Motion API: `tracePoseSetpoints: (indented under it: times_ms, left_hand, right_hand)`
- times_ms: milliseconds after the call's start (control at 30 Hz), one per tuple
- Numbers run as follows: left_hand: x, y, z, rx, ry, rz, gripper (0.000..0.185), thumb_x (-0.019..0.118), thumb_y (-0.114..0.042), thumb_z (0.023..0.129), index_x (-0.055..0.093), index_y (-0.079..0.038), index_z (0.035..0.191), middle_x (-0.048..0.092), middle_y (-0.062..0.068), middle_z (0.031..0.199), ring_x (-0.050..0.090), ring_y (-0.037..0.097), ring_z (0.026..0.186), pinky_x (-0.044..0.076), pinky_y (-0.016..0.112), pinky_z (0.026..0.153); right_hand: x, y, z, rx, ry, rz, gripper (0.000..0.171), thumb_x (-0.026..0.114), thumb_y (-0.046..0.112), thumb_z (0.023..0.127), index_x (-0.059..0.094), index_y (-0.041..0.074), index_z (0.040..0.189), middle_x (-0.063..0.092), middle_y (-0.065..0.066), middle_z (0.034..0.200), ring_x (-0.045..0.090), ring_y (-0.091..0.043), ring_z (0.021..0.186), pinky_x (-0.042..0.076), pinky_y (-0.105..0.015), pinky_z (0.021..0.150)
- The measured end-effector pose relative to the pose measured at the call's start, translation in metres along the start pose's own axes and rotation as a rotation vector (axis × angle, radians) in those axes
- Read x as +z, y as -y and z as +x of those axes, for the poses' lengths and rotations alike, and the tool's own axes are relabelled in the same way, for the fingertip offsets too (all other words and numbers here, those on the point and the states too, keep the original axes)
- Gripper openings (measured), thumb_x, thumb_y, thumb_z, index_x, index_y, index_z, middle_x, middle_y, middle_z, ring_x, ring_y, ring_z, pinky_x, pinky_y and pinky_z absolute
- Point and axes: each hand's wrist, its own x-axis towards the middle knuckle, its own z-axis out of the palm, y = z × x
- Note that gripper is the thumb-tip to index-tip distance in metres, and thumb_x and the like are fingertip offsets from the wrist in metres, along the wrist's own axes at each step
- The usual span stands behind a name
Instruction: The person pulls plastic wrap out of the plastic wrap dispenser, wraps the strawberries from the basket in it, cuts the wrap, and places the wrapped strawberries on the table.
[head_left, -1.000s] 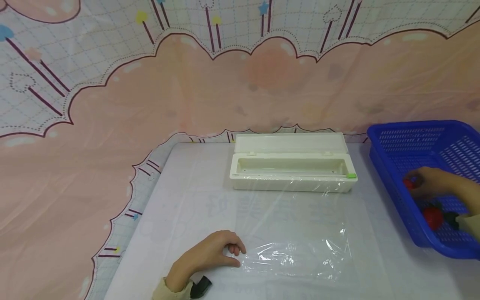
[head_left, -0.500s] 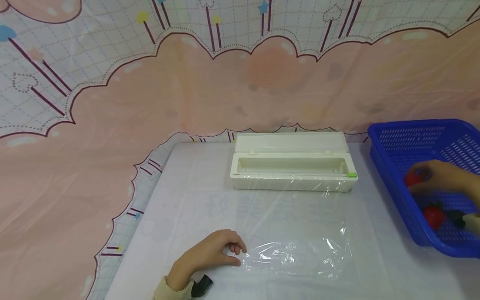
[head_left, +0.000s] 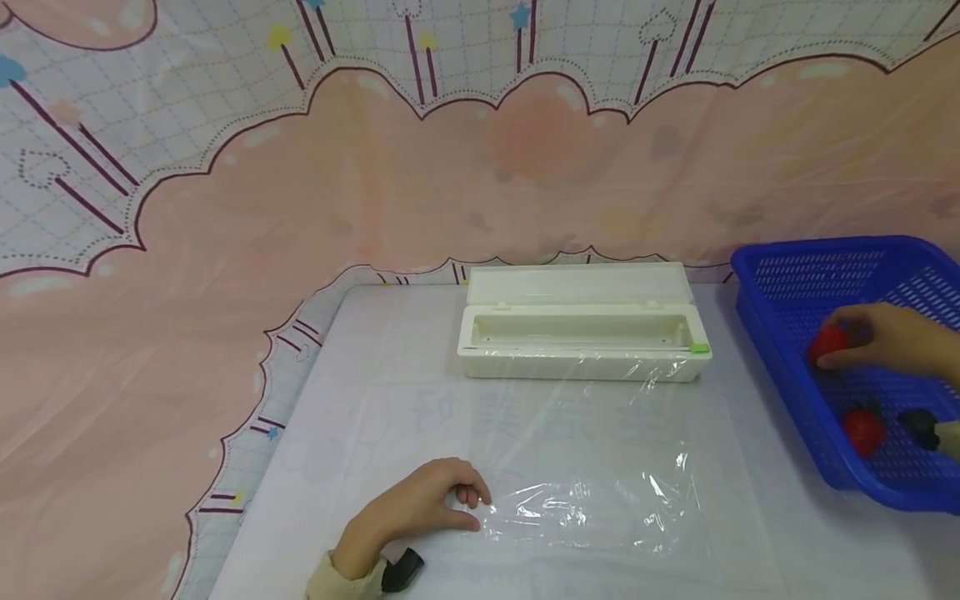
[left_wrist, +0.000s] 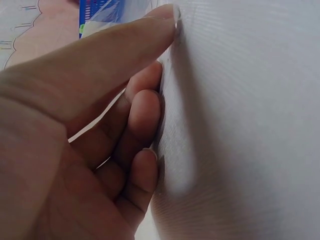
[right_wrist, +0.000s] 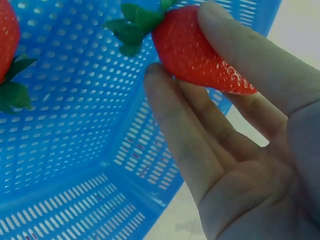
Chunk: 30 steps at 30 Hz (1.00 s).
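Note:
In the head view my left hand (head_left: 423, 504) is at the near left corner of a sheet of clear plastic wrap (head_left: 570, 508). Its fingertips and thumb tip rest at the wrap's edge against the white tabletop, with a gap between thumb and forefinger. My right hand (head_left: 888, 337) is inside the blue basket (head_left: 772, 375) and pinches a red strawberry (right_wrist: 195, 50) between thumb and fingers. Green leaves top that strawberry in the right wrist view. A second strawberry (head_left: 864, 429) lies in the basket, nearer to me.
A white wrap dispenser (head_left: 581, 367) with its lid raised stands at the back of the table, a green slider (head_left: 699, 348) at its right end. The wrap reaches from it toward me. Behind hangs a patterned pink cloth (head_left: 450, 192).
My right hand has moved slightly away from me within the basket, and more of the strawberry in its fingers now shows. My left hand has stayed in place.

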Motion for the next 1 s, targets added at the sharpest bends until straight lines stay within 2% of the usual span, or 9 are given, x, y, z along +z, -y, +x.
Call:
tracePoseSetpoints:
  times_ms: [267,400,533,767,1000]
  left_hand:
    - [0.0,-0.001,0.0,-0.005,-0.001,-0.013,0.022,0.083,-0.018,0.08,0.072,-0.021,0.098,0.059,-0.014,0.082,0.053,-0.002,0.08,0.048,0.017,0.078]
    - [0.0,-0.001,0.0,0.016,-0.008,-0.007,0.022,0.083,-0.018,0.08,0.072,-0.02,0.098,0.06,-0.014,0.082,0.053,-0.002,0.08,0.048,0.016,0.077]
    - [0.0,0.0,-0.001,0.036,-0.014,-0.002,0.021,0.083,-0.018,0.08,0.072,-0.02,0.098,0.06,-0.013,0.082,0.053,-0.002,0.08,0.048,0.016,0.076]
    - [0.0,0.0,0.001,0.03,-0.012,-0.01,0.021,0.083,-0.017,0.081,0.072,-0.02,0.098,0.061,-0.013,0.082,0.053,-0.001,0.081,0.048,0.017,0.076]
    - [0.001,0.001,0.0,0.01,-0.007,-0.019,0.022,0.083,-0.018,0.08,0.072,-0.021,0.099,0.06,-0.014,0.082,0.053,-0.002,0.08,0.048,0.017,0.077]
  right_hand:
    - [-0.003,0.011,-0.003,-0.036,-0.036,-0.018,0.043,0.084,0.025,0.079,0.066,-0.005,0.105,0.069,-0.007,0.088,0.062,-0.025,0.08,0.056,-0.049,0.07]
    - [-0.007,0.017,-0.004,-0.022,-0.06,0.008,0.051,0.083,0.028,0.081,0.064,-0.009,0.109,0.07,-0.02,0.094,0.064,-0.042,0.088,0.052,-0.062,0.08]
    - [-0.01,0.026,-0.006,-0.013,-0.088,0.005,0.057,0.081,0.029,0.084,0.061,-0.014,0.115,0.069,-0.028,0.1,0.062,-0.049,0.096,0.049,-0.066,0.085]
    - [-0.016,0.039,-0.013,0.013,-0.124,0.01,0.065,0.078,0.028,0.087,0.054,-0.019,0.124,0.067,-0.032,0.099,0.062,-0.05,0.092,0.05,-0.065,0.082]
    - [-0.018,0.053,-0.021,0.001,-0.174,-0.039,0.07,0.073,0.036,0.091,0.052,-0.018,0.129,0.063,-0.038,0.109,0.062,-0.055,0.096,0.051,-0.064,0.08]
